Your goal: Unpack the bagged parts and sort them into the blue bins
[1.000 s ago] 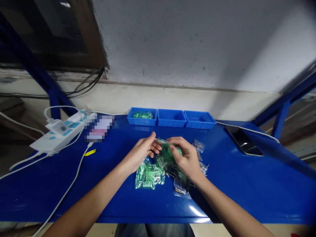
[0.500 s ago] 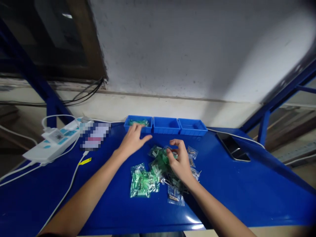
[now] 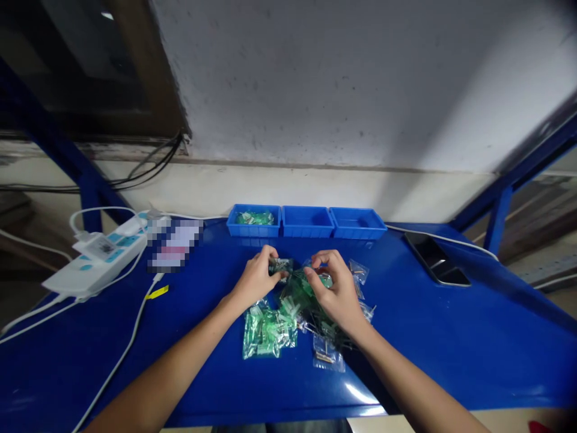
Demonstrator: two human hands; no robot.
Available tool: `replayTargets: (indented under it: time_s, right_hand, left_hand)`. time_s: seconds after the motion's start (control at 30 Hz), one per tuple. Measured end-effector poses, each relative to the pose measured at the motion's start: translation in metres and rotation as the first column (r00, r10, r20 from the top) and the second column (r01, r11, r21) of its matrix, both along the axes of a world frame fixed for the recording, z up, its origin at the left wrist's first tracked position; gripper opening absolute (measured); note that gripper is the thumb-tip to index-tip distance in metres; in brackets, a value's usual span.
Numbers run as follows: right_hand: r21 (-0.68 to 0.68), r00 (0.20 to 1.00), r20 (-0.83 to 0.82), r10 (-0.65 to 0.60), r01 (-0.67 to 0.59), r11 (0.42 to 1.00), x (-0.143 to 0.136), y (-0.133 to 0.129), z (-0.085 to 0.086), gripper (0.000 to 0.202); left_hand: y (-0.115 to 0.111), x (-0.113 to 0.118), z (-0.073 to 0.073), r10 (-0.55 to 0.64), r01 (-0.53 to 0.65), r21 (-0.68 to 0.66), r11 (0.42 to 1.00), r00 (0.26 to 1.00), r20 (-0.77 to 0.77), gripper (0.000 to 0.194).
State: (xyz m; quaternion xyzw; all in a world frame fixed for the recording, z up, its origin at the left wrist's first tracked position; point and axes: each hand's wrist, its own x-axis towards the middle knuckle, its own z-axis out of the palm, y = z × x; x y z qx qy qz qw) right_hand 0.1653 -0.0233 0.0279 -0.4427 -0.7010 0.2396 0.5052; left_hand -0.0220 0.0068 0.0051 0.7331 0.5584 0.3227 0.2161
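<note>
My left hand [image 3: 258, 275] is at the upper left edge of a pile of small plastic packets [image 3: 311, 294]. Its thumb and fingers close around a dark greenish packet [image 3: 282, 264]. Over the right part of the pile, my right hand [image 3: 336, 288] has curled fingers, with a gap between thumb and forefinger; nothing plain shows in it. Green packets with white pieces inside [image 3: 265, 334] lie at the front left of the pile. Clear packets with brownish metal-looking pins [image 3: 327, 355] lie in front and to the right. Part of the pile is hidden under my right hand.
Three blue bins stand along the wall: the left bin [image 3: 232, 228] holds green packets, beside the middle bin [image 3: 308, 231] and right bin [image 3: 358, 233]. A white power strip [image 3: 67, 279], cables and a blurred phone-like device [image 3: 175, 246] lie left. A black phone [image 3: 437, 258] lies right.
My left hand has come back from the left bin to the pile and closed on a packet. My right hand stays over the pile. The view has shifted slightly.
</note>
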Motion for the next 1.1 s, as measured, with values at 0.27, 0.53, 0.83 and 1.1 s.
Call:
replayTargets:
  time_s: [0.27,0.53,0.83,1.1]
  right_hand:
    - [-0.166,0.977,-0.154,0.15,-0.175,0.971,-0.003,-0.012,0.01,0.017]
    - [-0.352,0.761,-0.582,0.287,-0.553,0.755,-0.007,-0.01,0.005,0.029]
    - [-0.428,0.723,-0.607,0.329,-0.647,0.631,-0.007,-0.015,0.006,0.032]
    - [-0.457,0.65,-0.688,0.323,-0.734,0.503,-0.004,-0.015,0.009,0.032]
  left_hand:
    - [-0.035,0.02,0.032,-0.01,0.016,-0.003,1.0,0.8,0.6,0.03]
    - [-0.052,0.028,0.036,-0.044,0.035,0.027,0.999,0.768,0.639,0.02]
    - [-0.063,0.03,0.038,-0.111,0.129,0.014,0.991,0.782,0.613,0.015]
    - [-0.064,0.03,0.048,-0.192,0.214,0.029,0.976,0.796,0.574,0.015]
